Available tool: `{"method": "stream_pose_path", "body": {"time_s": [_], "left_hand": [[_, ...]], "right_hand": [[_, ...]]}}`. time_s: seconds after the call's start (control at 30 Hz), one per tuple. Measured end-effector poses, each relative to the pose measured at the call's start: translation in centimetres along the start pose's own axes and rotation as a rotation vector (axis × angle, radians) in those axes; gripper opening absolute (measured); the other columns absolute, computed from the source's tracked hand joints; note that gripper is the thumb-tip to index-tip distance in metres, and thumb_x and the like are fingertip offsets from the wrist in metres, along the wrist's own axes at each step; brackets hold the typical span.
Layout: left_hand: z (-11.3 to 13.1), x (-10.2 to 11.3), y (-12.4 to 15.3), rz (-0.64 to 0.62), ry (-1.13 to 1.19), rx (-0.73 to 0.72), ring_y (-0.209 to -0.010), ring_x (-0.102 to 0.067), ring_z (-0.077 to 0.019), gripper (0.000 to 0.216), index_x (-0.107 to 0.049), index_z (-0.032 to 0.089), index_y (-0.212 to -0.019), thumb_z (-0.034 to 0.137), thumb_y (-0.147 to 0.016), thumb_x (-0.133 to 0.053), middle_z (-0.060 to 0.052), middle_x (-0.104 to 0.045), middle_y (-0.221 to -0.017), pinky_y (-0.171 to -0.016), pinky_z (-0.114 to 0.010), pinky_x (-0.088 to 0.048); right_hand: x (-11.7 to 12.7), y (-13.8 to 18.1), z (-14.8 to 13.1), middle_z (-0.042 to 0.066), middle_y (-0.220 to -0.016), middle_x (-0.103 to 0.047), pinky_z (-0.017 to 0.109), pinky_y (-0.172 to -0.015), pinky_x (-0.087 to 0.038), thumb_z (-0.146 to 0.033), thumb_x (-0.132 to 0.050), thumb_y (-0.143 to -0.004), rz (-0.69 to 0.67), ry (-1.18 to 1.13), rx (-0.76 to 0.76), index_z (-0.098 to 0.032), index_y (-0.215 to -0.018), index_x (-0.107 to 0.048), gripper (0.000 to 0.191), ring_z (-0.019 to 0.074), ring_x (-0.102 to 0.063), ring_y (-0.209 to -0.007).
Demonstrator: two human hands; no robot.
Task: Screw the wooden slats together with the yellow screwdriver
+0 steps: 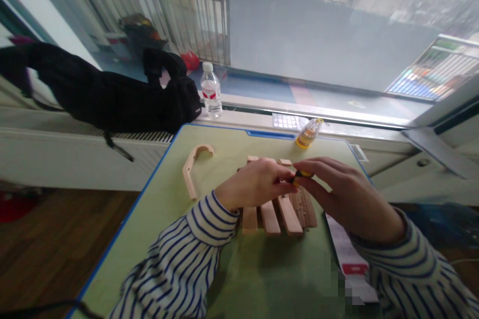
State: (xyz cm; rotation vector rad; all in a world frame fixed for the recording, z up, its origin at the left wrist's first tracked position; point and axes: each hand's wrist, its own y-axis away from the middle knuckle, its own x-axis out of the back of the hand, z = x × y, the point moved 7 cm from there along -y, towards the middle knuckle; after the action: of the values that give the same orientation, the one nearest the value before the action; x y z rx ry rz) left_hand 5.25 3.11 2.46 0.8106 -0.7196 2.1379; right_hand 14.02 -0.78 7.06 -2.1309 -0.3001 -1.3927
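Note:
My right hand (339,189) pinches a short yellow-and-black screwdriver (304,173) between thumb and fingers, held nearly level. At its dark end, the closed fingertips of my left hand (260,182) meet it; any small part between them is hidden. Below both hands lies a wooden piece made of pale slats (270,219) fixed side by side across other wood. A browner ribbed board (306,209) shows at its right side. My left hand covers much of the slats' upper part.
A curved wooden piece (189,172) lies on the green table (164,239) at left. Toward the back stands a clear cone-shaped container (310,133) with yellow ends. A water bottle (211,92) and a black bag (123,99) rest on the sill. Printed paper (346,249) is beneath my right forearm.

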Motion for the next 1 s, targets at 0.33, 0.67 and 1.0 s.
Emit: {"method": "stream_pose_path", "body": {"time_s": [0.33, 0.67, 1.0], "left_hand": [[0.21, -0.31, 0.09, -0.061, 0.055, -0.024, -0.067, -0.052, -0.0090, 0.019, -0.063, 0.016, -0.092, 0.023, -0.086, -0.046, 0.000, -0.059, -0.074, -0.059, -0.018, -0.036], [0.50, -0.07, 0.06, -0.026, 0.048, -0.021, -0.065, -0.051, -0.0089, 0.022, -0.063, 0.018, -0.097, 0.027, -0.086, -0.045, 0.000, -0.059, -0.074, -0.057, -0.019, -0.036], [0.33, -0.02, -0.07, 0.052, -0.036, 0.036, -0.061, -0.051, -0.0093, 0.024, -0.066, 0.019, -0.085, 0.037, -0.082, -0.051, 0.000, -0.059, -0.070, -0.055, -0.020, -0.034]], "right_hand": [[-0.52, 0.54, 0.44, 0.005, -0.089, -0.061, 0.030, -0.071, -0.045, -0.028, -0.050, -0.083, 0.108, 0.047, -0.081, -0.018, -0.098, -0.055, 0.020, 0.0158, -0.056, -0.080], [-0.66, 0.83, 0.96, 0.004, -0.085, -0.058, 0.028, -0.066, -0.043, -0.029, -0.049, -0.082, 0.141, 0.019, -0.114, -0.019, -0.096, -0.054, 0.018, 0.0139, -0.054, -0.073], [0.02, 0.63, 0.44, 0.007, -0.097, -0.061, 0.030, -0.069, -0.047, -0.032, -0.050, -0.081, 0.038, -0.012, -0.103, -0.020, -0.104, -0.054, 0.026, 0.0167, -0.058, -0.082]]}}
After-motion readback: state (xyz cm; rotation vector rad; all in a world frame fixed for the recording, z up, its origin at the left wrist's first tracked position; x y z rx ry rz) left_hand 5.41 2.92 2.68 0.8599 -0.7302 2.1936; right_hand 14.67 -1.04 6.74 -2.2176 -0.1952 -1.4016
